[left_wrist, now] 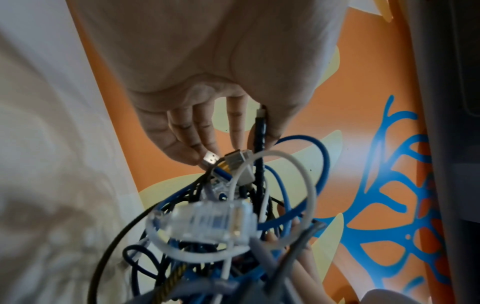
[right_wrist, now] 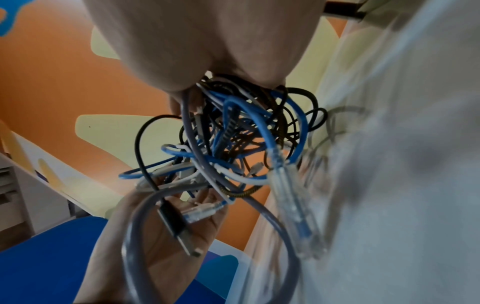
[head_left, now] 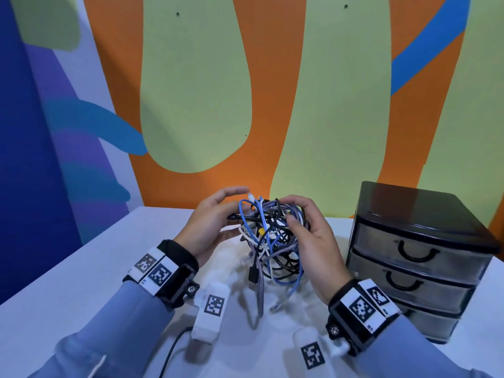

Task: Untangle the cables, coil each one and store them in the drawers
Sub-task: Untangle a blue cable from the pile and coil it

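A tangle of cables (head_left: pixel 272 236), blue, black, white and grey, hangs above the white table (head_left: pixel 81 282) between my two hands. My right hand (head_left: pixel 297 211) grips its right side, fingers curled over the top and thumb pressed into the front. My left hand (head_left: pixel 234 211) cups the left side with nearly straight fingers (left_wrist: pixel 192 131). A black braided plug end (left_wrist: pixel 261 127) lies along its thumb. A black USB plug (head_left: pixel 253 276) and grey loops dangle below. A clear network plug (left_wrist: pixel 207 220) sticks out of the tangle (left_wrist: pixel 259 185) close to the left wrist camera. The right wrist view shows the tangle (right_wrist: pixel 233 144) under my palm.
A black three-drawer unit (head_left: pixel 417 252) with smoky translucent drawers, all closed, stands on the table at the right, close to my right wrist. A painted orange and green wall rises right behind the table. Bare tabletop stretches to the left.
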Available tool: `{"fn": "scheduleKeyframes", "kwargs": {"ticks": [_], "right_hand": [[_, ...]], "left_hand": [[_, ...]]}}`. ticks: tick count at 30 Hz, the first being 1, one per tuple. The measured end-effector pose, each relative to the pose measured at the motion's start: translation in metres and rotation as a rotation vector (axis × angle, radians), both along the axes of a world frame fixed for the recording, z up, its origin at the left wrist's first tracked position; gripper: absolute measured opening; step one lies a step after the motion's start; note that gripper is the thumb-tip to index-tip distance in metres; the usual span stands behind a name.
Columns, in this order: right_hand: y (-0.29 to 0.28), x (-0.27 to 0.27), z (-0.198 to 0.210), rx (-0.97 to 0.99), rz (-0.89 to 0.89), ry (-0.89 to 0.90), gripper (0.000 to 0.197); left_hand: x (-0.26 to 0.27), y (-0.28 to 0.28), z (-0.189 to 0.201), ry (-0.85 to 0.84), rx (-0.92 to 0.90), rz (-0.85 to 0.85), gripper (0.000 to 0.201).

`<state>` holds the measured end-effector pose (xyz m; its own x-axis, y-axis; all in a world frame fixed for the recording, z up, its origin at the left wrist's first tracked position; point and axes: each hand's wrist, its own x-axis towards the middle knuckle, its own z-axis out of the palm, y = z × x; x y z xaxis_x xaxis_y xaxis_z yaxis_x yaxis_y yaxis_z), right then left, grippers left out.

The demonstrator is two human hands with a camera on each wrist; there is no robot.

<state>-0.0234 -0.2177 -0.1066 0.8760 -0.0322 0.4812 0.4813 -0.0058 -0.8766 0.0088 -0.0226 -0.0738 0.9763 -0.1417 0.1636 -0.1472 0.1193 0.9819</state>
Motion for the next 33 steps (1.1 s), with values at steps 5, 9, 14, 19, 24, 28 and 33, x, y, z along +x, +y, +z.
{"fn": "scheduleKeyframes", "kwargs": {"ticks": [5,9,14,19,24,28,33], "right_hand": [[0.0,0.0,0.0,0.012,-0.013,0.016,0.034],[0.002,0.001,0.001,0.016,-0.043,0.005,0.034],[0.002,0.004,0.0,0.087,-0.122,0.043,0.034],[-0.001,0.004,0.004,0.217,-0.088,0.123,0.033],[-0.006,-0.004,0.018,0.386,0.063,0.259,0.037],[-0.002,-0.012,0.024,0.321,0.135,0.286,0.049],[-0.002,-0.005,0.018,0.295,0.038,0.307,0.058]], "left_hand": [[-0.001,0.0,0.001,-0.011,0.045,0.008,0.027],[-0.003,0.0,0.0,-0.007,0.083,0.035,0.02],[-0.012,-0.006,0.006,-0.04,0.064,0.004,0.034],[-0.022,-0.009,0.015,-0.357,0.27,0.119,0.053],[-0.022,-0.009,0.007,-0.412,0.532,-0.011,0.111],[-0.011,-0.005,0.001,-0.393,0.578,0.113,0.111],[-0.015,-0.004,0.005,-0.491,0.576,0.343,0.066]]}}
